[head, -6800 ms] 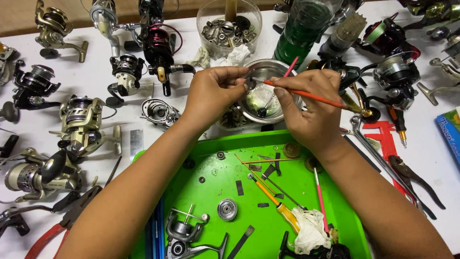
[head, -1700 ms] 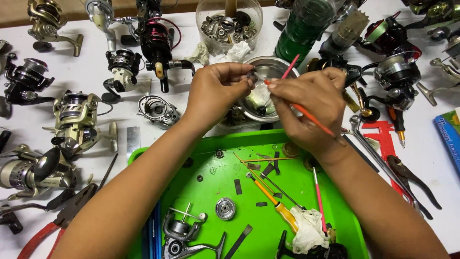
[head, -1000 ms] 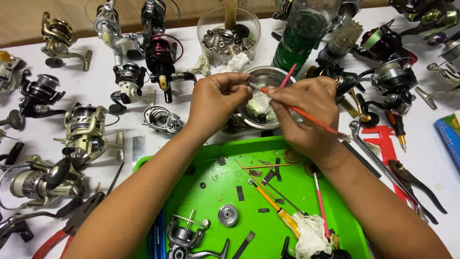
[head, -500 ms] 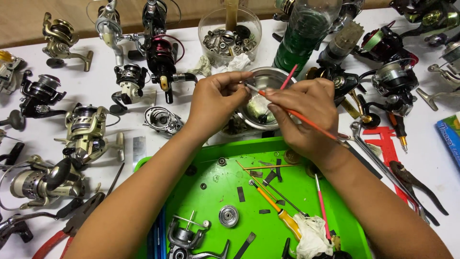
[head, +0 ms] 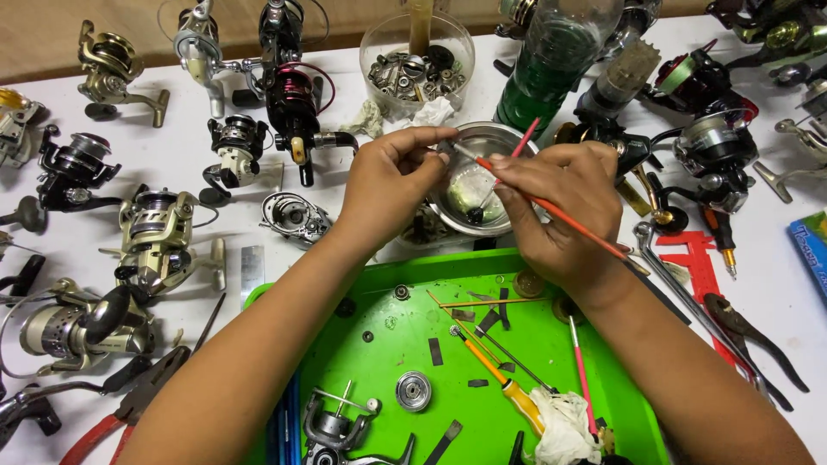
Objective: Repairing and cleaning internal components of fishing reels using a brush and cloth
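My right hand point(head: 560, 215) pinches a red brush point(head: 551, 205), tip pointing up-left at my left hand point(head: 392, 185). That hand pinches a tiny part over the metal bowl point(head: 504, 138). Both hands have barely moved

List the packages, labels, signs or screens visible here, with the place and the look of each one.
Blue box: at the right edge of the table, cut off by the frame; flat, blue, with pale print.
Green bottle: behind the metal bowl, clear plastic with green liquid, no label showing.
Plastic tub: top centre, round, clear, full of small metal parts, unlabelled.
No signs or screens.
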